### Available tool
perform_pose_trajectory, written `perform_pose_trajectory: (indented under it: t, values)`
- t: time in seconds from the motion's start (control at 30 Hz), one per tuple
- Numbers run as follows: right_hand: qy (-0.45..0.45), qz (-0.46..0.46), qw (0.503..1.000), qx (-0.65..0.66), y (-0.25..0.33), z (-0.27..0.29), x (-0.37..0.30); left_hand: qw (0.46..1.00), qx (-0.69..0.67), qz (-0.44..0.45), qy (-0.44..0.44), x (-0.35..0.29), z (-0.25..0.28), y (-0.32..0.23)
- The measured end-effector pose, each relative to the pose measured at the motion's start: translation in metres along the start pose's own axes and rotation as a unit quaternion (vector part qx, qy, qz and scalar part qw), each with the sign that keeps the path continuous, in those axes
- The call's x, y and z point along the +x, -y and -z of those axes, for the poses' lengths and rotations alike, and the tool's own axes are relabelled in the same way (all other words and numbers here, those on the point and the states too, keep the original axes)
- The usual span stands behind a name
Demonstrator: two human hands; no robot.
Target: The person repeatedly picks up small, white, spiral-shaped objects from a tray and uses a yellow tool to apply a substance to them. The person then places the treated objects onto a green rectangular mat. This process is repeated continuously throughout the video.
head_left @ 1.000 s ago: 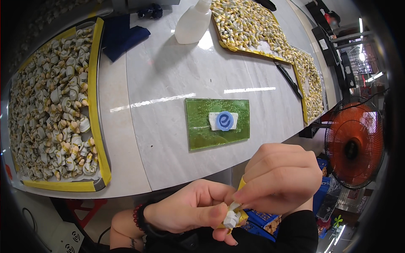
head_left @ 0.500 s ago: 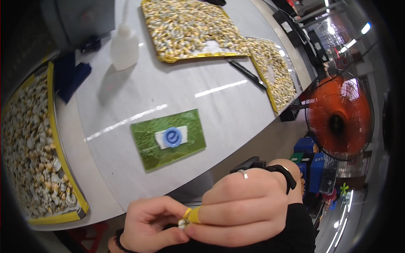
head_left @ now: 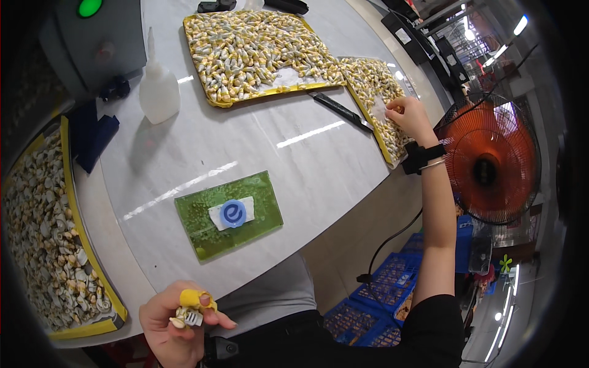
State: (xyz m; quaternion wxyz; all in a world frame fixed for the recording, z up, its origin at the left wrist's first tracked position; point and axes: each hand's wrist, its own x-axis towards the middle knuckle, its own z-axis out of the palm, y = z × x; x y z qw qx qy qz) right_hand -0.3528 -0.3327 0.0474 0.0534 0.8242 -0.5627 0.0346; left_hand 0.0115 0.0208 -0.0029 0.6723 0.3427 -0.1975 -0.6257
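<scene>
At the table's near edge, my left hand (head_left: 172, 322) is closed around a small pale shell (head_left: 191, 317) with dark stripes; a second pale piece seems to sit against it. Yellow wrapping (head_left: 195, 299) covers a fingertip of this hand. My right arm reaches far to the right, where my right hand (head_left: 406, 118) is over the smaller shell tray (head_left: 385, 150). Its thumb and finger are pinched together; whether anything is between them cannot be made out. The tray has yellow-edged sides and holds many small yellow-and-white shells.
A green mat (head_left: 202, 245) bears a blue disc (head_left: 233, 213) on white paper. Behind are a larger shell tray (head_left: 270, 93), a black-handled tool (head_left: 340, 112) and a white squeeze bottle (head_left: 159, 95). Another shell tray (head_left: 76, 208) lies left. An orange fan (head_left: 488, 159) and blue crates (head_left: 386, 279) stand right.
My hands have parted. The right one has gone from beside the left, up and right to the smaller tray. The left has moved left, keeping the shell. The view has shifted slightly.
</scene>
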Motion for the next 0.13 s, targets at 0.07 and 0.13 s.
perform_pose_trajectory:
  t: [0.07, 0.13]
  values:
    - [-0.003, -0.008, 1.000, 0.023, -0.0058, -0.0053, 0.0031, 1.000, 0.020, -0.007, 0.006, 0.0003, -0.0019, -0.0021]
    - [-0.002, -0.012, 0.999, 0.038, -0.0037, -0.0100, 0.0031, 0.997, 0.067, -0.033, -0.030, 0.0051, -0.0092, -0.0015]
